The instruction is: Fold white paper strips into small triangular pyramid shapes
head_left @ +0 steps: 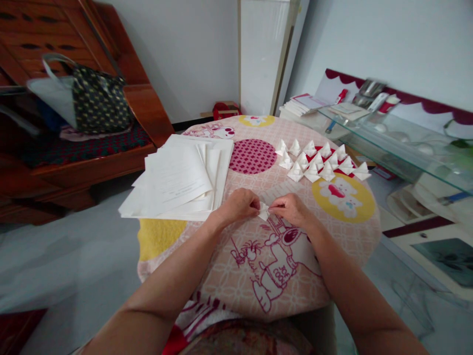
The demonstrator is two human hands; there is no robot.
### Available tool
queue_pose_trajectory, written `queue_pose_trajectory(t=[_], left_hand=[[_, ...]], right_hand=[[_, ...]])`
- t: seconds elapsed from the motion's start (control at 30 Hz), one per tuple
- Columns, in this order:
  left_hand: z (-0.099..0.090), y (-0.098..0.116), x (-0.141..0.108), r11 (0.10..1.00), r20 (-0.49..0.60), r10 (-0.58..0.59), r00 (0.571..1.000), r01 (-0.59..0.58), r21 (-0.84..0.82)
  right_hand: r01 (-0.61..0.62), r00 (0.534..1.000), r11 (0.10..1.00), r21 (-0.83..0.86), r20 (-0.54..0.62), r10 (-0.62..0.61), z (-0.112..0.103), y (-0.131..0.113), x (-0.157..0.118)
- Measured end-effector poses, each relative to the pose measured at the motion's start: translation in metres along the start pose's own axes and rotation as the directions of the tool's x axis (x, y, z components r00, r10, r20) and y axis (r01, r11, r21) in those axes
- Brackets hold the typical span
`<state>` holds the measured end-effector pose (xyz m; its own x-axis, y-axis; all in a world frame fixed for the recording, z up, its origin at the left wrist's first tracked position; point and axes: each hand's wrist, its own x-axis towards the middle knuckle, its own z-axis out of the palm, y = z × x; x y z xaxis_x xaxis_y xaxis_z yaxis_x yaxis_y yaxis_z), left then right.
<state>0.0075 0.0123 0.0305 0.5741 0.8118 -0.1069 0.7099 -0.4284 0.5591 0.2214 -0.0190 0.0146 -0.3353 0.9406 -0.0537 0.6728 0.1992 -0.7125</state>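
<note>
Between my two hands, over the patterned tablecloth, is a small folded white paper piece (263, 212). My left hand (242, 203) pinches its left side, and the fingers of my right hand (290, 207) are closed on its right side. Just beyond them lies a pale strip of paper (283, 190) flat on the cloth. Several folded paper boats (312, 170) with pointed tops stand in rows at the back right. On the left side of the table rests a loose stack of white paper sheets (177, 177), some with printed text.
A round table carries the pink printed tablecloth (221, 276). To the right stands a glass-topped cabinet (399, 148) holding papers and metal containers. At the left, a wooden bench (136, 113) bears a dark patterned bag (99, 98). A red item (220, 111) sits behind the table.
</note>
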Motion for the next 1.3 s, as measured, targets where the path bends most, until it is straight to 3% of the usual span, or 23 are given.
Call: queue_pose_trajectory(t=[0.23,0.4,0.7,1.0,1.3], left_hand=[[-0.005,0.004,-0.002,0.996,0.005,-0.065,0.998,0.065,0.055],[-0.003,0.004,-0.003,0.991,-0.015,-0.064,0.998,0.066,0.119],[0.009,0.001,0.001,0.959,-0.079,-0.158,0.984,0.172,0.226],[0.01,0.011,-0.004,0.919,-0.07,-0.198,0.978,0.21,0.332],[0.005,0.001,0.002,0.952,-0.047,-0.194,0.98,0.199,0.23]], right_hand=[[-0.127,0.992,0.985,0.117,-0.01,0.129,0.002,-0.005,0.002],[-0.227,0.973,0.972,0.066,-0.036,0.23,0.005,-0.01,0.008],[-0.246,0.967,0.957,-0.157,-0.103,0.231,0.01,-0.017,0.012],[-0.247,0.967,0.93,-0.272,-0.131,0.219,0.014,-0.019,0.013],[-0.243,0.968,0.925,-0.292,-0.132,0.213,0.015,-0.018,0.014]])
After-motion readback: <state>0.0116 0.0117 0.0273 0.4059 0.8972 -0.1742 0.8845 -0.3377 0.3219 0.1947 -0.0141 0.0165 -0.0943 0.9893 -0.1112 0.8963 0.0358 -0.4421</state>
